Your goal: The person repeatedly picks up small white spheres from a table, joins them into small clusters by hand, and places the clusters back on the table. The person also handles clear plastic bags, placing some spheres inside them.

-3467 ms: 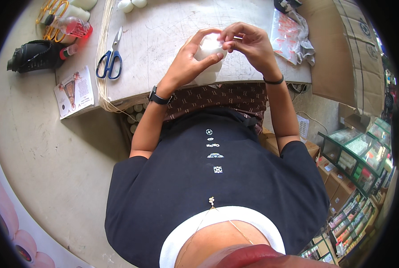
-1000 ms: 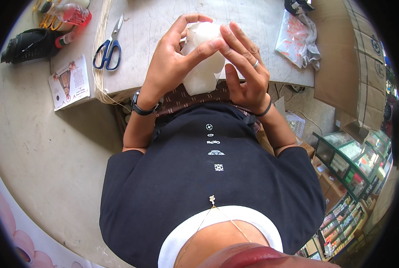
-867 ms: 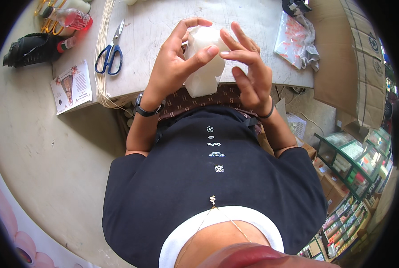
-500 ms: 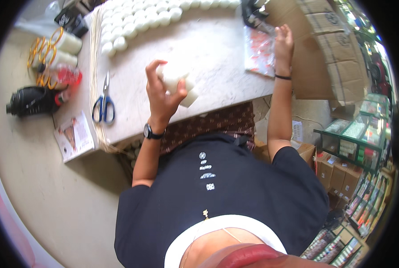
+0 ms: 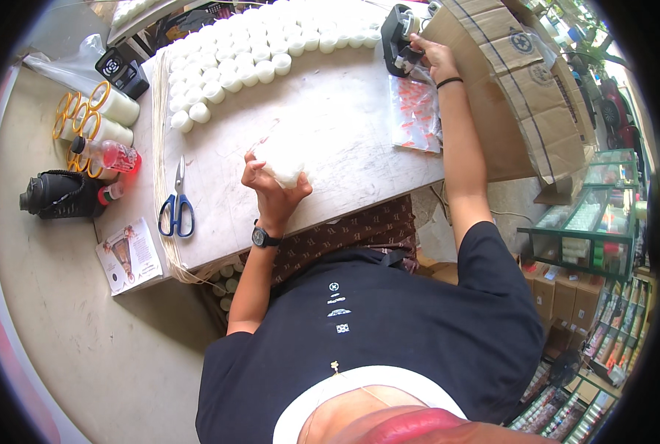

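The left hand curls half-closed around a white, rounded bundle over the pale, scuffed worktable, thumb opposing fingers, presumably for steadiness. The right hand, fingers bent, meets a black, roll-bearing tape dispenser; its grip I cannot tell.

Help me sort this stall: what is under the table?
Below the near edge of the table, white round pieces show at left and a patterned brown cloth in the middle. The tabletop covers anything deeper.
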Action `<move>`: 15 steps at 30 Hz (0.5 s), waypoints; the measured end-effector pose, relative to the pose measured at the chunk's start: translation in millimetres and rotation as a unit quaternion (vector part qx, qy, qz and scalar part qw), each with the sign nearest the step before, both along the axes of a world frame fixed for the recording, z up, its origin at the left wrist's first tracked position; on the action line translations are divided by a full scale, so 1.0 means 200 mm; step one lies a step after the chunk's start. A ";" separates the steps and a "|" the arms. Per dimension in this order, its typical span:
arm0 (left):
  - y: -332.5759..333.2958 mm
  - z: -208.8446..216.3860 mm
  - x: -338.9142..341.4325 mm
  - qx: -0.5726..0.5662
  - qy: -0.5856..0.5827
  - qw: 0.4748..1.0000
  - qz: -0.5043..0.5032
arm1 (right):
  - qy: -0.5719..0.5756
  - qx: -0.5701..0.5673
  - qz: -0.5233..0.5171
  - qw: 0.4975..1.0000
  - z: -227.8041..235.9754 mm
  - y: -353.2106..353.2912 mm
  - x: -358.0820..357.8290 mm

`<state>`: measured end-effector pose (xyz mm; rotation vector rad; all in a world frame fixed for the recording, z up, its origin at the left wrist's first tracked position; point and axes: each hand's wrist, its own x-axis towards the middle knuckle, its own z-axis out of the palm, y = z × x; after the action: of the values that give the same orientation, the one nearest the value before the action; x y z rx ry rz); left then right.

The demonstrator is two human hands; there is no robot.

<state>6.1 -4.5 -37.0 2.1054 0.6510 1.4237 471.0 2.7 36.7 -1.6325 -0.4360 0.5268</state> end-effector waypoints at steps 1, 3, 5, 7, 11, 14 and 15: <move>0.01 0.01 0.00 -0.004 -0.005 1.000 -0.009 | -0.008 0.055 -0.002 0.998 0.00 0.01 -0.02; 0.01 0.02 0.00 -0.015 -0.010 1.000 -0.018 | -0.064 0.104 -0.032 0.992 -0.01 0.01 -0.09; 0.00 0.02 0.01 -0.032 -0.013 0.999 -0.026 | -0.136 0.051 -0.043 0.989 -0.03 -0.08 -0.16; 0.01 -0.01 0.00 -0.045 -0.023 0.998 -0.024 | -0.210 0.012 -0.055 0.976 -0.08 -0.14 -0.24; 0.00 -0.06 -0.01 -0.060 0.001 0.998 0.001 | -0.271 -0.059 -0.076 0.958 -0.24 -0.23 -0.29; 0.01 -0.11 0.00 -0.093 -0.005 0.996 0.016 | -0.434 -0.259 -0.046 0.862 -0.22 -0.24 -0.07; 0.00 -0.07 -0.01 -0.067 0.041 0.996 0.036 | -0.468 -0.353 -0.025 0.810 -0.21 -0.25 0.02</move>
<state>3.9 -5.1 -50.9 2.0622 0.8388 1.2969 475.2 -48.0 -5.7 -2.5873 -0.9938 -0.2715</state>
